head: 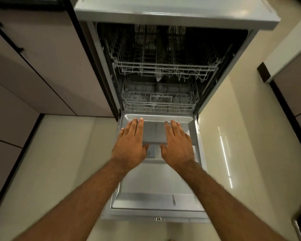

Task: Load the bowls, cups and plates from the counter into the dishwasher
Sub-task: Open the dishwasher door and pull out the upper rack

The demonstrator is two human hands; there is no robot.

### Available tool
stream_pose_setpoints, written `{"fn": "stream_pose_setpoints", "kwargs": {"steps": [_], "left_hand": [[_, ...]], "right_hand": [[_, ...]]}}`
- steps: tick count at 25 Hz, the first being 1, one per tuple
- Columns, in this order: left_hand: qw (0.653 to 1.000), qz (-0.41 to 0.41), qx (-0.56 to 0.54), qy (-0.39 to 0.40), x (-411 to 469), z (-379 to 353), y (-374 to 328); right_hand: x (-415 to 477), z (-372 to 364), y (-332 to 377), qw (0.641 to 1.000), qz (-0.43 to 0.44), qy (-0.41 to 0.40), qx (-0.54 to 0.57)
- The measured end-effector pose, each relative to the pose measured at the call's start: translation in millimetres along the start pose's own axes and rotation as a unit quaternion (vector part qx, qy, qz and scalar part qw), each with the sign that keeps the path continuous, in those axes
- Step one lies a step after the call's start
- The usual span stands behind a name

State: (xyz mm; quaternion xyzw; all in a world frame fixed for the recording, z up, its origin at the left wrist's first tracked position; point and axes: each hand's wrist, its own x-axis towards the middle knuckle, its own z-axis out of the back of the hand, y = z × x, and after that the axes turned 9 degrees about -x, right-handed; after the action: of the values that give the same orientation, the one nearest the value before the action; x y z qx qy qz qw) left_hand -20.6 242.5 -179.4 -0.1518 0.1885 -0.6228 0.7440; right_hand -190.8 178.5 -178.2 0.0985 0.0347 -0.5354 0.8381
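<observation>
Two hands are reaching out over the lowered door, both palm-down.

- Left hand [130, 141]: fingers are lying straight and close together, thumb is spreading inward, and it is holding nothing.
- Right hand [178, 143]: it is taking the same posture, fingers straight, thumb pointing inward, holding nothing.
- The two hands are sitting side by side and apart, with one raised grey panel [155, 134] of the door lining showing between them.
- Whether the palms are pressing on the door or hovering just above it is not readable from this angle.

One dishwasher [172, 13] is standing in the centre of view, straight ahead of the person. Its one door [156, 185] is lying folded down flat toward the camera. The fingertips of both hands are ending near the hinge edge of that door, just short of the tub opening.

Two wire racks are sitting inside the tub, both pushed in: one upper rack [165, 66] and one lower rack [159, 100] directly beneath it. The interior is showing dark, and what the racks are carrying is too dim and blurred to call.

Surroundings: one bank of cabinets [33, 66] is standing just beside the machine on the left. One further cabinet [295, 80] is standing well apart on the right. One pale floor [59, 162] is running beneath everything.
</observation>
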Motion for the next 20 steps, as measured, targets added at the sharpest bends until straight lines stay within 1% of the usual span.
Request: {"fn": "stream_pose_setpoints", "kwargs": {"steps": [4, 8, 10, 13, 16, 20], "left_hand": [[0.999, -0.018, 0.018, -0.031, 54.5, 36.6, -13.0], [0.997, -0.034, 0.057, -0.05, 112.0, 50.6, -16.7], [0.995, -0.027, 0.066, -0.069, 148.4, 51.9, -13.7], [0.991, 0.013, 0.09, -0.102, 204.8, 55.8, -7.8], [0.99, 0.035, 0.106, -0.087, 253.5, 63.5, 1.0], [0.989, 0.06, 0.127, -0.034, 285.0, 68.4, 15.2]], "right_hand": [[50.1, 40.8, -6.3, 0.999, 0.006, -0.046, -0.027], [110.7, 64.7, -20.8, 0.995, 0.013, -0.085, -0.043], [144.5, 71.2, -32.1, 0.994, 0.004, -0.085, -0.064], [194.5, 74.5, -51.6, 0.991, -0.011, -0.093, -0.097], [237.8, 79.3, -76.6, 0.989, -0.006, -0.122, -0.083], [269.9, 76.0, -105.7, 0.991, 0.013, -0.082, -0.106]]}}
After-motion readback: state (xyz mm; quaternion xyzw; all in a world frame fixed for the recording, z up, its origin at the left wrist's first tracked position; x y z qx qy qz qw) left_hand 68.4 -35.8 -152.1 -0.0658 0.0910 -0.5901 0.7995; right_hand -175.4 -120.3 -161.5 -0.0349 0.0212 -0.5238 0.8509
